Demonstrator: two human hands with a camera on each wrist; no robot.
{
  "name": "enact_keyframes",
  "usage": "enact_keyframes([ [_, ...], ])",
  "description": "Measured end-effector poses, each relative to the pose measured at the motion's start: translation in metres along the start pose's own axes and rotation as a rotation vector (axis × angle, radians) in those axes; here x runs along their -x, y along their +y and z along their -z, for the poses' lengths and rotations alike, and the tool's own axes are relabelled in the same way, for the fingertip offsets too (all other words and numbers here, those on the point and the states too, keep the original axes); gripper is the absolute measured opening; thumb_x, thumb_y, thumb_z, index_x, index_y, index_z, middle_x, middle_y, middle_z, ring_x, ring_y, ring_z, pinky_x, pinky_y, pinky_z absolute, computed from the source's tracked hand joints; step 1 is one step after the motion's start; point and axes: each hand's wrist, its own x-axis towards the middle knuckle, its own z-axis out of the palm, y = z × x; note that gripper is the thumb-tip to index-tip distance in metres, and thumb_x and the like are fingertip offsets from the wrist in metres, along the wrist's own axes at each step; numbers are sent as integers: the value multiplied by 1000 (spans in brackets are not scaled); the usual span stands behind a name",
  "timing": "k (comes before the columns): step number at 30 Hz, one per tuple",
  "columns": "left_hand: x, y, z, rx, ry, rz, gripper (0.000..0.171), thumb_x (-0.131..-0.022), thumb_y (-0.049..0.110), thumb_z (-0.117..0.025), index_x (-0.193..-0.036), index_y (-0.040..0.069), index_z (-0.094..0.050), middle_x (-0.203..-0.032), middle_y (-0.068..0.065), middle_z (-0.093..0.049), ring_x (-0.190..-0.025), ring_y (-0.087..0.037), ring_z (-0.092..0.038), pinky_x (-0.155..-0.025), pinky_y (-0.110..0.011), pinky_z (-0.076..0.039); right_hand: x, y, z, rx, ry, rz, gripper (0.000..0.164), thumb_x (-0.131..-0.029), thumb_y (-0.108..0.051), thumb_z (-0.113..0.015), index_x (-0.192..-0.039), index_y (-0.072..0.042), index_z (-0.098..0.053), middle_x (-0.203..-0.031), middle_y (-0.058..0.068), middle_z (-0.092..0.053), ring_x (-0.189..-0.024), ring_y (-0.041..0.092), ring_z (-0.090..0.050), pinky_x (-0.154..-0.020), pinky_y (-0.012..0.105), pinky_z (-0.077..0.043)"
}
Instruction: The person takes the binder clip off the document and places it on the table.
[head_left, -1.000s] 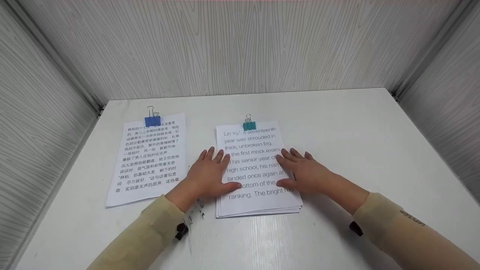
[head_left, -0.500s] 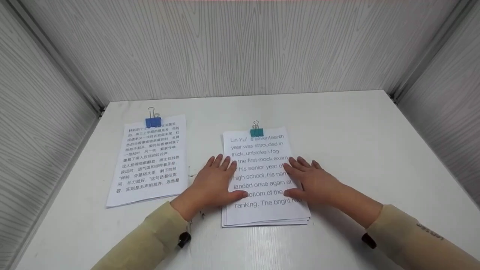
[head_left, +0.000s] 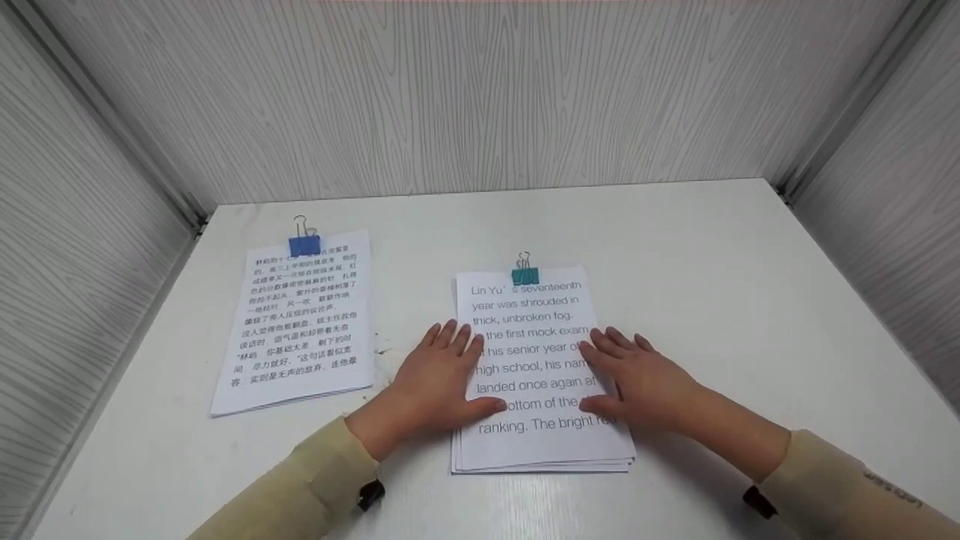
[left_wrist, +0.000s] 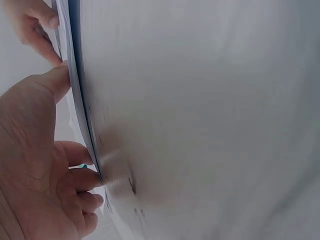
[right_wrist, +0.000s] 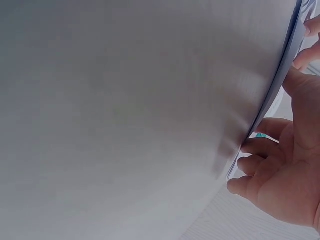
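Note:
A stack of printed English sheets (head_left: 544, 451) lies on the white table, with a teal binder clip (head_left: 526, 277) on its top edge. My left hand (head_left: 435, 386) rests along the stack's left edge, thumb laid over the top sheet. Opposite it, my right hand (head_left: 646, 386) touches the right edge, its thumb also on the page. Fingers of both hands are extended. In the left wrist view the left fingertips (left_wrist: 97, 180) sit right at the layered paper edge (left_wrist: 76, 95); the right wrist view shows the right fingertips (right_wrist: 247, 145) likewise. Lower sheets stick out slightly at the near edge.
To the left lies a second stack of sheets with Chinese print (head_left: 296, 337), held by a blue binder clip (head_left: 304, 246). Dark marks (head_left: 382, 351) spot the white tabletop (head_left: 720, 285) between the stacks. Wood-grain panels (head_left: 480, 97) stand behind and on both sides.
Both hands and the English stack with its teal clip have slid nearer to me and a little to the right. The Chinese stack has stayed in place.

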Motion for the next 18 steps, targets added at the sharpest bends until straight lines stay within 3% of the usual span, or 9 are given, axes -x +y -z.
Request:
enact_keyframes([
  [10, 7, 14, -2, -34, -13, -22, 107, -95, 82, -48, -165, 2, -35, -170, -20, -31, -160, -40, -20, -131, -55, -8, 20, -3, -1, -5, 22, 12, 88, -96, -59, -71, -160, -4, -46, -167, 20, -39, -156, 45, -29, -124, 67, -25],
  [14, -3, 12, 5, -39, 45, 24, 97, -96, 77, -53, -159, 3, -48, -158, -18, -52, -151, -39, -42, -128, -62, -15, 21, -4, -1, -10, 31, 24, 87, -96, -58, -72, -159, -3, -47, -166, 21, -39, -155, 46, -31, -122, 68, -26],
  [17, -17, 4, 15, -5, 127, 98, 83, -98, 70, -58, -150, 4, -59, -131, -15, -73, -129, -35, -65, -125, -61, -25, 21, -4, 0, -6, 25, 19, 87, -96, -56, -73, -159, -3, -47, -166, 22, -39, -155, 47, -30, -122, 68, -27],
  [18, -23, 0, 18, 9, 157, 125, 78, -99, 67, -60, -146, 4, -62, -120, -14, -76, -119, -34, -70, -121, -58, -33, 21, -3, 0, -7, 20, 11, 86, -96, -55, -73, -160, -4, -47, -166, 21, -39, -155, 47, -30, -123, 67, -27],
])
